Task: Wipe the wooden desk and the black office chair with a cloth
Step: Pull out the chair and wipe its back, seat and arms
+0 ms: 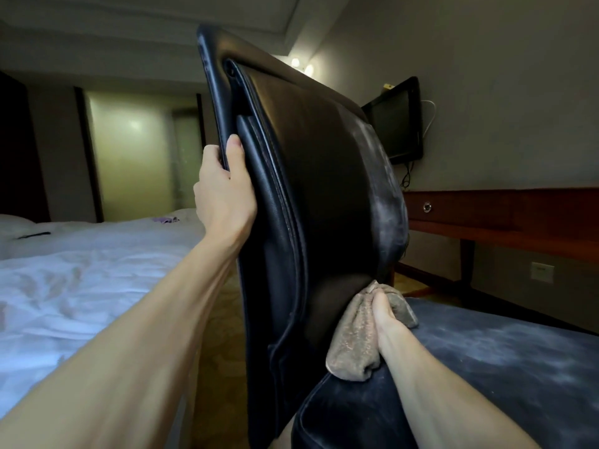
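Black leather chair (pixel 317 189) dusty grey, left hand (pixel 223 192) gripping edge, right hand (pixel 387 319) pressing cloth (pixel 356 341)

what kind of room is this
Most likely a hotel room: a bed with white linen, a wall-mounted TV and a long wooden desk against the wall.

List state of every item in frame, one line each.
Chair back: upright, held at its left edge, dusty grey patch on the right side.
Chair seat: dusty, grey film all over.
Cloth: bunched, pressed where back meets seat.
Left hand: grip shut on the chair back's edge.
Right hand: grip shut on the cloth.
Desk drawer: closed.
TV: off, wall-mounted.
Bed: sheets rumpled.
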